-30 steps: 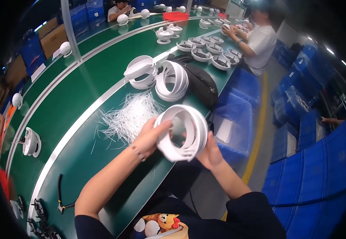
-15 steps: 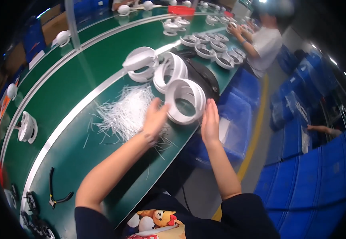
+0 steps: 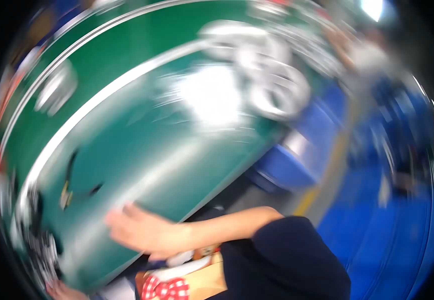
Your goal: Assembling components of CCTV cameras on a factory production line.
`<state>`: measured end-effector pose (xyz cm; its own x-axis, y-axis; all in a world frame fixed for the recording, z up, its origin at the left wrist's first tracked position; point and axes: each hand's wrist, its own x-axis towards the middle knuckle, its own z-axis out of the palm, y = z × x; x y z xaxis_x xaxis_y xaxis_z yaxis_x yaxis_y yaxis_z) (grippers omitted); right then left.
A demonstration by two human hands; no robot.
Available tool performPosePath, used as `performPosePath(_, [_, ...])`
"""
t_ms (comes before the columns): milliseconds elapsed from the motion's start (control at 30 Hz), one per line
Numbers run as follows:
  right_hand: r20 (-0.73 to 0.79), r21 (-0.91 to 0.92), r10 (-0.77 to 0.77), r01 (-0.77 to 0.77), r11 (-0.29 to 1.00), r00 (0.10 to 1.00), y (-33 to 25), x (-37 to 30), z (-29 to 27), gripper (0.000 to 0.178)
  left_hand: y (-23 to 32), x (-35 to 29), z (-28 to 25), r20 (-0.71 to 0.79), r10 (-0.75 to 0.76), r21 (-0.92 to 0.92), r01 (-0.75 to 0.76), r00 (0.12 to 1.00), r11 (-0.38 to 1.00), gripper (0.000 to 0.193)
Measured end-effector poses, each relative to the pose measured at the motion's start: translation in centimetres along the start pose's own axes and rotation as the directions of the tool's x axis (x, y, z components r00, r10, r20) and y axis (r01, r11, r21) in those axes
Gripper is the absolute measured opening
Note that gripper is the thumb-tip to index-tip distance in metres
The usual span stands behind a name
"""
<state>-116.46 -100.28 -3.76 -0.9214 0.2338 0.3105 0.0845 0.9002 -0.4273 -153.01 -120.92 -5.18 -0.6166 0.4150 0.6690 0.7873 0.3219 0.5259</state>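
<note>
My right hand (image 3: 144,231) hovers over or rests on the near edge of the green table, its fingers stretched out and holding nothing. At the lower left edge, my left hand (image 3: 64,291) shows only in part, beside a cluster of black parts (image 3: 42,245). Motion smears its fingers, so a hold on anything cannot be made out. Pliers (image 3: 66,196) with dark handles lie spread on the table beyond my right hand. The whole picture is blurred.
White ring-shaped housings (image 3: 279,92) stand in a group at the far right of the table, next to a pile of thin white strips (image 3: 209,97). A white part (image 3: 57,87) sits on the conveyor. Blue bins (image 3: 297,160) stand right of the table; a co-worker (image 3: 367,55) is beyond.
Both hands have left the white rings and moved to the lower left, the left one to the black parts. The view has swung, so the rings and strips sit higher and further right.
</note>
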Motion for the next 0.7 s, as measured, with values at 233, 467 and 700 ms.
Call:
performPosePath(233, [0.225, -0.181, 0.002, 0.04, 0.983, 0.974, -2.8, 3.7, 2.7, 0.075, -12.6, -33.0, -24.1, -0.702, -0.647, -0.378, 0.615, 0.297, 0.692, 0.025])
performPosePath(467, [0.237, -0.353, -0.17, 0.248, 0.902, 0.957, -2.7, 1.4, 4.3, 0.066, -9.8, -51.3, -28.5, -0.826, -0.522, 0.289, 0.955, 0.212, -0.07, 0.062])
performPosePath(700, [0.231, -0.445, -0.191, 0.278, 0.851, 0.954, -1.8, 1.4, 2.4, 0.058, -16.3, -45.4, -27.1, -0.222, -0.855, 0.829, 0.552, 0.469, 0.088, 0.082])
